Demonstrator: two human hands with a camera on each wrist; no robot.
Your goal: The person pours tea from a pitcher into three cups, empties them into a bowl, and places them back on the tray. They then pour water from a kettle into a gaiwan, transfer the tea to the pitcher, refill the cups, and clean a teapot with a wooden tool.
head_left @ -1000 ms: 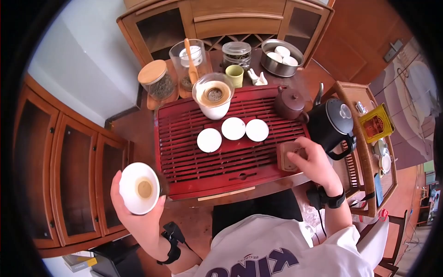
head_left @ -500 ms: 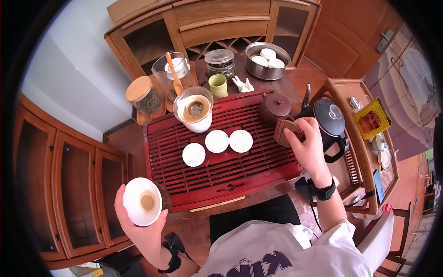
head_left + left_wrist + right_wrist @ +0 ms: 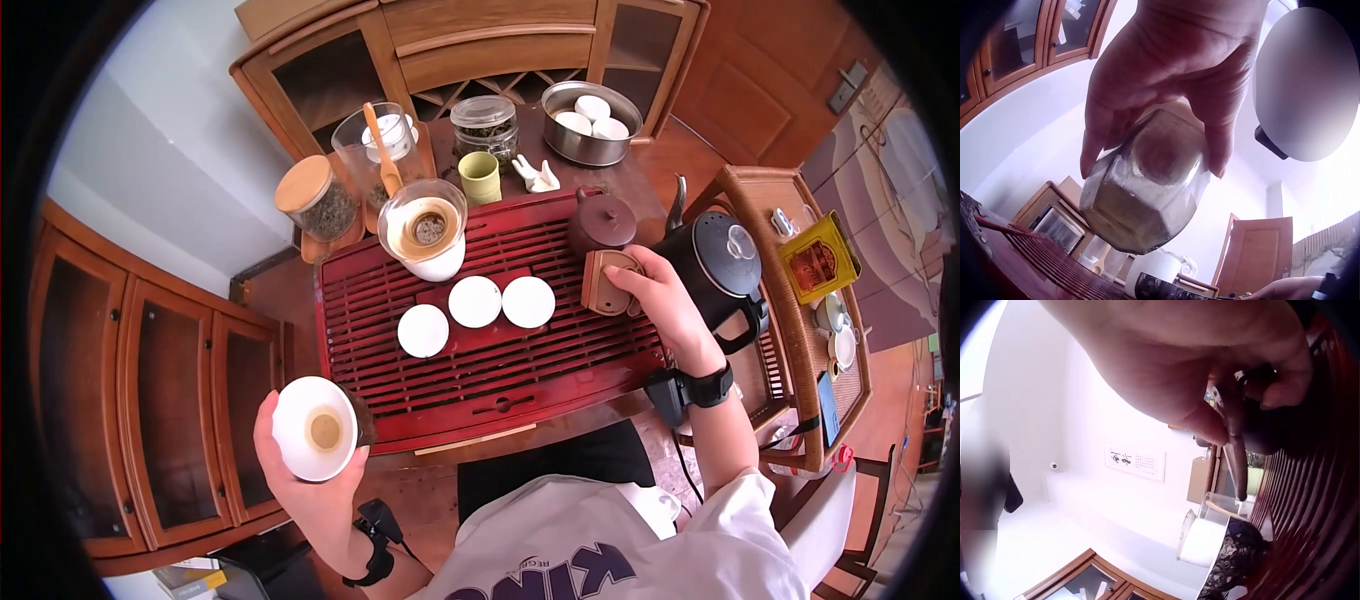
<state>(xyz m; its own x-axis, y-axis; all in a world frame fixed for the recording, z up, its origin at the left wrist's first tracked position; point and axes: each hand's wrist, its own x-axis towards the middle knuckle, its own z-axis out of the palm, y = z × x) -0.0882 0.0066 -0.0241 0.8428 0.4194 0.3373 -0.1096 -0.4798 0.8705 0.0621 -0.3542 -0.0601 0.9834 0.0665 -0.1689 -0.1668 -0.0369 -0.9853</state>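
My left hand (image 3: 310, 490) grips a cup (image 3: 292, 430), holding it up left of the red slatted tea tray (image 3: 480, 408). Its inside is white with a round tan bottom; in the left wrist view the cup (image 3: 1147, 200) has clear faceted walls. My right hand (image 3: 668, 300) pinches a small brown square piece (image 3: 604, 287) over the tray's right side, close to the dark clay teapot (image 3: 600, 225). From the right wrist, the piece (image 3: 1237, 465) shows a thin brown edge. Three white round cups (image 3: 475, 302) are grouped mid-tray. Behind them stands a white vessel with a brown filter (image 3: 432, 258).
A black kettle (image 3: 725, 260) sits right of the tray by a wicker stand (image 3: 752, 190). Behind the tray are a wooden-lidded jar (image 3: 325, 205), a glass jar (image 3: 486, 130), a green cup (image 3: 480, 180), a white figurine (image 3: 536, 176) and a metal bowl (image 3: 590, 148) with white cups.
My right hand has moved the brown piece from the tray's front right corner back toward the teapot. The left hand keeps hold of its cup. The head view has shifted slightly.
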